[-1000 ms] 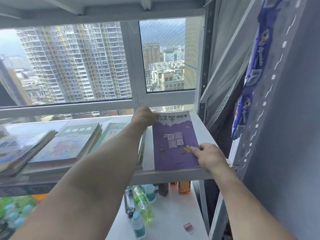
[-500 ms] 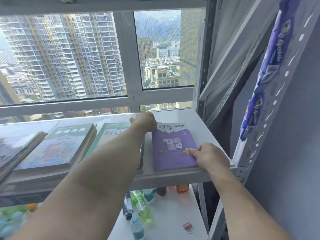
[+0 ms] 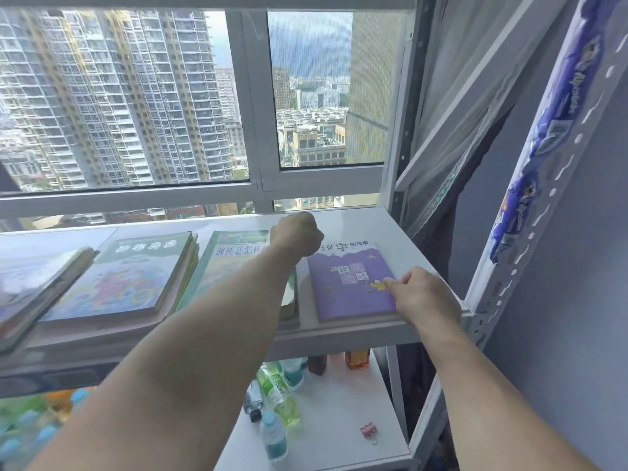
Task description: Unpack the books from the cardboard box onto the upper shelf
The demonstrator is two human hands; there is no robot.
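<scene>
closest to me, on the lower shelf (image 3: 339, 423), i see bottles (image 3: 277, 396) and a small pink clip (image 3: 368, 431). above that, my right hand (image 3: 424, 297) rests on the near right corner of the purple book (image 3: 350, 283), fingers loosely curled, one fingertip pressing the cover, gripping nothing. the book lies flat on the upper shelf (image 3: 373, 222), just beside a green book (image 3: 234, 266). farther in, my left hand (image 3: 299, 232) sits curled at the purple book's far left corner; i cannot tell whether it grips it. more books (image 3: 129, 277) lie further left.
</scene>
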